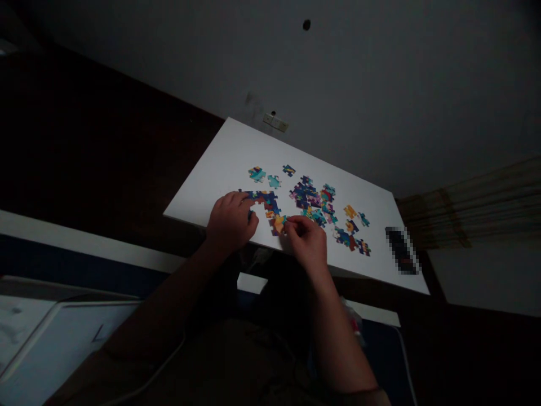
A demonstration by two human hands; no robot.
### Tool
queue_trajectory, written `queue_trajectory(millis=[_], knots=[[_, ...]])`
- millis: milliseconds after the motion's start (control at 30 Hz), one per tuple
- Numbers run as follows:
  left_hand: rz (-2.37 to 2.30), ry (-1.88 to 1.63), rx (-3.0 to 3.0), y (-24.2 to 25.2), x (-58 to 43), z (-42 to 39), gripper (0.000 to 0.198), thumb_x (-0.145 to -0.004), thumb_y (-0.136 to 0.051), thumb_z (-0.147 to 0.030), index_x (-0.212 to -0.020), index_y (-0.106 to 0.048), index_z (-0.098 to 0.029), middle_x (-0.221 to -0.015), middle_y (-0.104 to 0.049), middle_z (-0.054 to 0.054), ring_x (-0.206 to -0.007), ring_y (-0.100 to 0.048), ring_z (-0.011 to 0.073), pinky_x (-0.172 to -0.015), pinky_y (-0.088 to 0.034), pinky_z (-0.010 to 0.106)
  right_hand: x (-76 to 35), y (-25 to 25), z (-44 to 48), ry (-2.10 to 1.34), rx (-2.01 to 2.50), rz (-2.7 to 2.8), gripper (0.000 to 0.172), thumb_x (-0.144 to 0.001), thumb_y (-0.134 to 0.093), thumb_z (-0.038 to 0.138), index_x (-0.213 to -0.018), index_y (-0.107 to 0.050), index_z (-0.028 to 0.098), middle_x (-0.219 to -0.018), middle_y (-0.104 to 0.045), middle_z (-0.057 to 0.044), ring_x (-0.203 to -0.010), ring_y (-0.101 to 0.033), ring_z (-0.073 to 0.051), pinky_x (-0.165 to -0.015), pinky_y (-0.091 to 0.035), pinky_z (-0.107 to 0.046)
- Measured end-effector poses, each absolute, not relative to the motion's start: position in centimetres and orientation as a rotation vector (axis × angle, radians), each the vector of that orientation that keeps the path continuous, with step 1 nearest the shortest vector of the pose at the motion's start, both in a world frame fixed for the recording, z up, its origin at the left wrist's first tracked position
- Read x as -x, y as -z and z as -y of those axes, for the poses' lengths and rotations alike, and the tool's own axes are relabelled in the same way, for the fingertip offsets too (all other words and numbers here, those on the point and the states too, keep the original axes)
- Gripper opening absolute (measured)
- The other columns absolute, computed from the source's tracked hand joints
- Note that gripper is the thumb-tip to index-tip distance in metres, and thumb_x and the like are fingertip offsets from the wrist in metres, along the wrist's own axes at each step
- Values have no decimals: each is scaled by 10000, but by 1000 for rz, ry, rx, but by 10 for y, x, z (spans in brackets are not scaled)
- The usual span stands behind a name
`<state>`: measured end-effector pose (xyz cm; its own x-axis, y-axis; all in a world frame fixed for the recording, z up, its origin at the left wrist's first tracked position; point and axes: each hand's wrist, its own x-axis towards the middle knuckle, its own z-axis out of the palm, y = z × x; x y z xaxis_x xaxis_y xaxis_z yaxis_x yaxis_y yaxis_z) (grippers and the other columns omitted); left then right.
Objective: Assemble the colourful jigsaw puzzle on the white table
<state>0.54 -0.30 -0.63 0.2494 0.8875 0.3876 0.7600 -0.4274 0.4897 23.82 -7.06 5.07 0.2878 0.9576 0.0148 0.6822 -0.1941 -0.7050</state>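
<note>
My left hand (231, 221) rests at the near left of the white table, fingers stretched over the left end of a joined strip of jigsaw pieces (266, 197). Its fingers cover part of that strip. With thumb and forefinger pinched together, my right hand (307, 239) grips the edge of a yellow-orange puzzle piece (279, 224) at the strip's lower right end. Whether this piece is fully locked to its neighbours I cannot tell. Just beyond my right hand lies a dense pile of dark blue and purple puzzle pieces (305, 194).
Loose teal pieces (274, 181) lie toward the back of the white table (211, 163). More pieces (345, 237) are scattered right of my right hand. A blurred dark object (400, 250) lies near the right edge. Behind the table stands a wall with a socket (275, 122).
</note>
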Motion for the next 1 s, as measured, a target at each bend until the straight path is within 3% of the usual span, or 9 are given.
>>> queue_trajectory(millis=[167,400,833,1000], knots=[[-1598,-986,-2256,8,-9,6,411,-1108,-755,-252,-1477,-935,-283,-1608,-899,168,-1551,-788,442,-1318,-648,707,-216,-50,63,-402,2145,1682,301,-1153,-690,465,-1256,-932,319,-1111,-999,-74,-1067,-943,-375,-946,-643,-427],[-1608,-970,-2241,4,-10,8,360,-1119,-749,-238,-1432,-926,-259,-1579,-895,185,-1545,-779,450,-1323,-638,695,-216,-54,55,-395,2188,1784,306,-1202,-665,377,-1339,-921,279,-1169,-1004,-96,-1133,-950,-364,-929,-595,-391],[-1606,-971,-2304,11,-9,5,337,-1126,-760,-239,-1433,-900,-230,-1594,-885,208,-1570,-784,459,-1324,-653,686,-210,-64,50,-286,2345,1877,300,-1262,-679,323,-1402,-928,230,-1226,-1002,-150,-1189,-956,-373,-950,-605,-397],[-1576,-1028,-2337,12,-7,4,414,-1102,-777,-217,-1497,-896,-256,-1599,-882,180,-1608,-758,450,-1360,-636,670,-208,-63,57,-269,2333,1881,299,-1268,-668,292,-1423,-909,208,-1308,-984,-154,-1230,-931,-323,-1011,-620,-363]])
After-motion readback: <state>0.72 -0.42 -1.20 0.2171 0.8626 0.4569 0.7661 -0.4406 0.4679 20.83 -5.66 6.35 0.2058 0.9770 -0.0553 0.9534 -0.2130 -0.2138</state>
